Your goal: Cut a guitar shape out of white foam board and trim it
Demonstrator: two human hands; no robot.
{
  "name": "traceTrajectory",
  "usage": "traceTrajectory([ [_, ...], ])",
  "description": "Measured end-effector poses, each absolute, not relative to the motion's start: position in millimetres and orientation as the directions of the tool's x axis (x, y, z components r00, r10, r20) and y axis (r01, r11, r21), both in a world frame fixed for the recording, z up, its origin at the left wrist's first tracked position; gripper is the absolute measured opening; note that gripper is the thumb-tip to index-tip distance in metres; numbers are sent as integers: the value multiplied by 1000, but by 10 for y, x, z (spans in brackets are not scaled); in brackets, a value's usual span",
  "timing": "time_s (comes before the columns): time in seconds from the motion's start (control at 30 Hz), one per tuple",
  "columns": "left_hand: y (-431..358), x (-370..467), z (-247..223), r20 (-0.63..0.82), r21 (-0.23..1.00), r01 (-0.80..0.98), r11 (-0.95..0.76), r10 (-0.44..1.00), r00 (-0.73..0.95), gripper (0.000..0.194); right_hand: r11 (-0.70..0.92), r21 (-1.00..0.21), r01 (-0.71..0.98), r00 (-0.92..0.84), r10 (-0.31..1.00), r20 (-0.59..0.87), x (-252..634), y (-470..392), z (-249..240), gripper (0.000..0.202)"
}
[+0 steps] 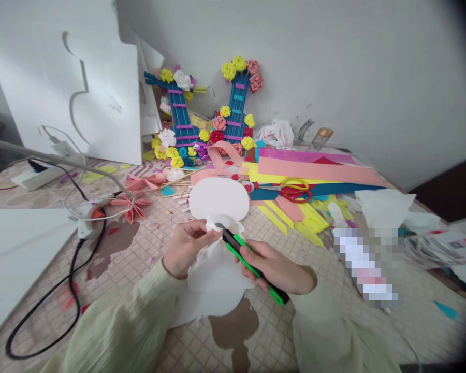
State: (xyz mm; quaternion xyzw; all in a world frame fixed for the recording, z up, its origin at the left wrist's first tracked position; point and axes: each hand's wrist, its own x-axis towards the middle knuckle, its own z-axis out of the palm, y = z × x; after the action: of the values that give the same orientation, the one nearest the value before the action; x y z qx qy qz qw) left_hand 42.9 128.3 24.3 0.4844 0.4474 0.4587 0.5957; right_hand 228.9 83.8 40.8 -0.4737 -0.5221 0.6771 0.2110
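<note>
My right hand is wrapped round a green and black utility knife, its tip angled up and to the left. My left hand pinches a bit of white, crumpled paper or foam right beside the knife's tip. Below and between the hands lies a white cut-out board with a ragged edge, partly hidden by my hands. Just beyond them rests a smooth white rounded piece; whether it joins the board underneath cannot be made out.
Red and yellow scissors lie on coloured paper strips at the right. Flower-decorated guitar shapes lean at the back. A glue gun with a black cable stands left, before a large white foam board. A blurred phone-like object lies right.
</note>
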Motion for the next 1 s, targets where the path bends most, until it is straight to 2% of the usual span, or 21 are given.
traceTrajectory([
  [0.33,1264,394,201,-117,984,-95,152,946,303,20,-360,-895,263,-483,754,-445,2394,820,472,40],
  [0.73,1250,386,319,-35,994,-83,76,909,416,18,-336,-879,339,-525,708,-473,2535,824,550,40],
  [1.0,1244,408,348,-84,994,-30,109,885,458,14,-359,-861,361,-545,668,-507,2577,809,593,40],
])
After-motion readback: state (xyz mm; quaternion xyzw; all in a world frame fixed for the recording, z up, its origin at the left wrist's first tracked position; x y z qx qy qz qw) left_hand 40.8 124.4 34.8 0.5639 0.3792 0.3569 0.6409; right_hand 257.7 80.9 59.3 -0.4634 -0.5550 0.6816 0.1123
